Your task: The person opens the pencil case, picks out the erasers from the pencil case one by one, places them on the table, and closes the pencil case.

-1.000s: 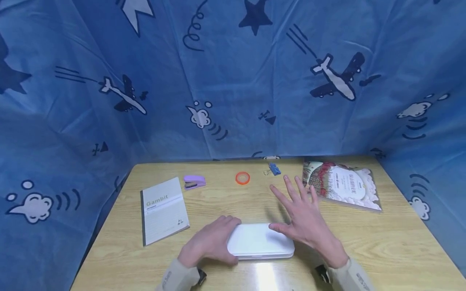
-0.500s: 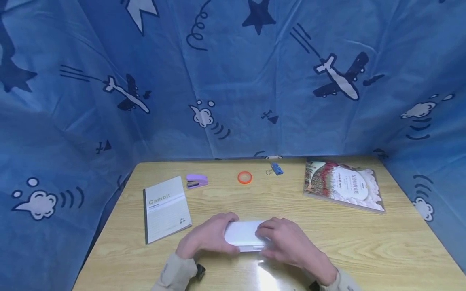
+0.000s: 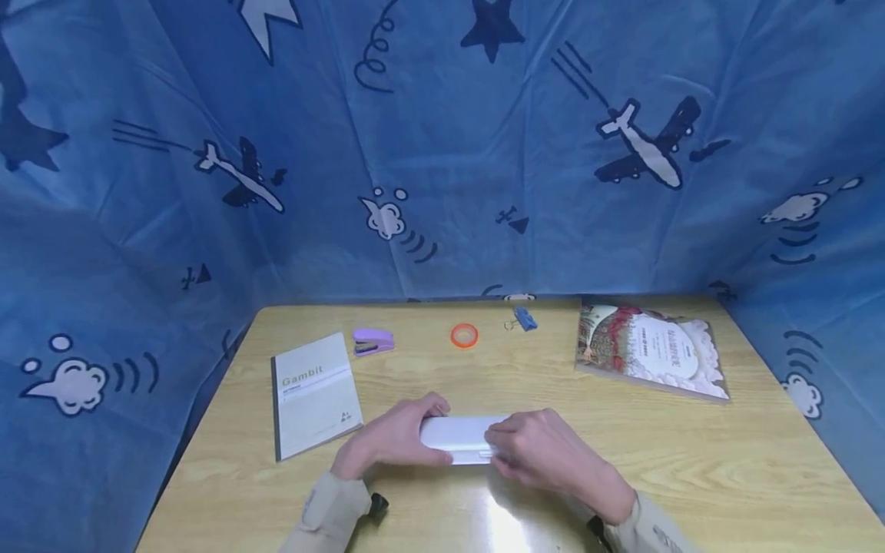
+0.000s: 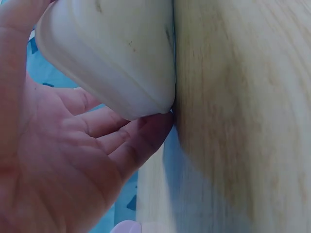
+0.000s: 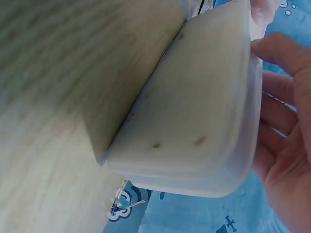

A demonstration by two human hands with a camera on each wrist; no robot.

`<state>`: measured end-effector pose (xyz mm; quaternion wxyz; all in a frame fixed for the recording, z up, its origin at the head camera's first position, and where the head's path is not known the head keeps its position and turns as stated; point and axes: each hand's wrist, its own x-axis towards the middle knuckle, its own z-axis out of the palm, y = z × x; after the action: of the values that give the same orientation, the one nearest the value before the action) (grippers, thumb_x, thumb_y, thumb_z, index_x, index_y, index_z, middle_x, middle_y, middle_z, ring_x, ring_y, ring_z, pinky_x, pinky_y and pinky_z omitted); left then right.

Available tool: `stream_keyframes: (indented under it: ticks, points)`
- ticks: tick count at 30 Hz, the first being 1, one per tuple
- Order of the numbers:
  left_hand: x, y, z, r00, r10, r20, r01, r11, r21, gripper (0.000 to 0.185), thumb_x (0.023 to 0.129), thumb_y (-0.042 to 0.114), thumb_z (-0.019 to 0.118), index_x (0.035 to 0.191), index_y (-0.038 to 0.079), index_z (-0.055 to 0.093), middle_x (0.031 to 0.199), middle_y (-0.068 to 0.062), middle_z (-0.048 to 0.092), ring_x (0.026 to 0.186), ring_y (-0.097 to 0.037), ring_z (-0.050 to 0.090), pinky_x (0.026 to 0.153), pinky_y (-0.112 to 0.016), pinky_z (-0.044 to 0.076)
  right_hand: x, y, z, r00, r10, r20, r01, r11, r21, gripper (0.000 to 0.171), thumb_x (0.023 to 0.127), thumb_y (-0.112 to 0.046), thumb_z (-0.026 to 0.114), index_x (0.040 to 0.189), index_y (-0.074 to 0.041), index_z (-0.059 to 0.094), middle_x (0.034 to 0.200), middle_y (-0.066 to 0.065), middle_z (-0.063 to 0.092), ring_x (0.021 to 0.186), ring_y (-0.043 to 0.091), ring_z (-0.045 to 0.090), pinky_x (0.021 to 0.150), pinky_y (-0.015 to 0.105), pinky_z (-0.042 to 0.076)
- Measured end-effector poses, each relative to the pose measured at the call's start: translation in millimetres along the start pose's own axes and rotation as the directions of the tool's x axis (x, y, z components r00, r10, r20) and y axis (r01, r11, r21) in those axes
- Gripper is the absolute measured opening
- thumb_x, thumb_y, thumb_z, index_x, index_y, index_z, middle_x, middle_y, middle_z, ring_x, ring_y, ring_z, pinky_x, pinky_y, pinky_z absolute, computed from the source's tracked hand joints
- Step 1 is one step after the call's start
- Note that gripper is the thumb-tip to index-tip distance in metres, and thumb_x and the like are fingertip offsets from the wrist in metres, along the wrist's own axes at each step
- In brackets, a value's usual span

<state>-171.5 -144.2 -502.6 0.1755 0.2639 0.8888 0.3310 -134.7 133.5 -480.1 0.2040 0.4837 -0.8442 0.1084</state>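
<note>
1. White plastic makes up the one box point(image 3: 458, 438) on the wooden table point(image 3: 726, 468); it sits between the two hands, near the table's front edge.
2. One left hand point(image 3: 391, 442) grips the box's left end, its fingers point(image 4: 121, 141) curled round the rounded corner and the thumb over the top.
3. One right hand point(image 3: 542, 455) grips the box's right end, with its fingers point(image 5: 279, 116) curled along the far side. In the right wrist view the box looks tipped up, one long edge resting on the wood.
4. Beyond the left hand's fingertips and to their left lies one grey notebook point(image 3: 314, 393), flat, well apart from the box.
5. Just past the notebook's far corner sits one purple stapler point(image 3: 373, 341).
6. Straight beyond the fingertips of both hands lies one orange tape ring point(image 3: 464, 336), near the table's back edge.
7. One blue binder clip point(image 3: 524, 319) sits a little to the right of the tape ring.
8. Beyond the right hand's fingers and to their right lies one book point(image 3: 650, 349) with a red and white cover, flat on the wood.
9. Blue cloth printed with planes, stars and clouds point(image 3: 442, 153) hangs behind and at both sides of the table.
</note>
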Motion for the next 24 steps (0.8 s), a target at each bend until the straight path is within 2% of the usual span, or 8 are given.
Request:
stream_keyframes:
  ticks: [7, 14, 20, 24]
  points:
    - [1.4, -1.1, -1.9, 1.0, -0.006, 0.01, 0.006, 1.0, -0.014, 0.075, 0.074, 0.05, 0.083, 0.134, 0.016, 0.055, 0.126, -0.002, 0.07, 0.108, -0.011, 0.064, 0.094, -0.027, 0.052, 5.7, 7.1, -1.1, 0.993, -0.107, -0.044, 0.108, 0.994, 0.015, 0.027, 0.073, -0.014, 0.079, 0.071, -0.022, 0.054, 0.062, -0.016, 0.059, 0.053, -0.009, 0.032, 0.048, 0.0, 0.02]
    - [0.2, -0.2, -2.9, 1.0, -0.022, 0.007, 0.022, 1.0, -0.022, 0.074, 0.073, 0.049, 0.083, 0.133, 0.017, 0.055, 0.125, -0.001, 0.071, 0.108, -0.013, 0.064, 0.094, -0.028, 0.051, 7.6, 11.5, 0.1, 0.982, -0.183, -0.054, 0.183, 0.983, -0.015, 0.022, 0.072, -0.011, 0.078, 0.074, -0.02, 0.058, 0.061, -0.016, 0.061, 0.05, -0.008, 0.033, 0.048, 0.0, 0.019]
    - [-1.3, 1.8, -4.3, 1.0, -0.022, 0.003, 0.022, 0.999, -0.031, 0.074, 0.071, 0.047, 0.084, 0.132, 0.017, 0.055, 0.123, -0.001, 0.071, 0.104, -0.012, 0.064, 0.089, -0.026, 0.051, 8.3, 14.4, 0.3, 0.973, -0.223, -0.053, 0.22, 0.974, -0.053, 0.02, 0.075, -0.013, 0.078, 0.077, -0.019, 0.059, 0.064, -0.015, 0.064, 0.051, -0.005, 0.047, 0.045, 0.004, 0.031]
    - [-1.7, 1.1, -3.9, 1.0, -0.013, 0.003, 0.013, 1.0, -0.019, 0.074, 0.071, 0.048, 0.084, 0.132, 0.018, 0.055, 0.122, -0.001, 0.072, 0.103, -0.011, 0.064, 0.087, -0.024, 0.051, 6.7, 17.1, -1.6, 0.971, -0.237, -0.022, 0.236, 0.971, -0.029, 0.014, 0.08, -0.017, 0.08, 0.086, -0.017, 0.068, 0.075, -0.011, 0.073, 0.059, -0.002, 0.062, 0.05, 0.007, 0.045]
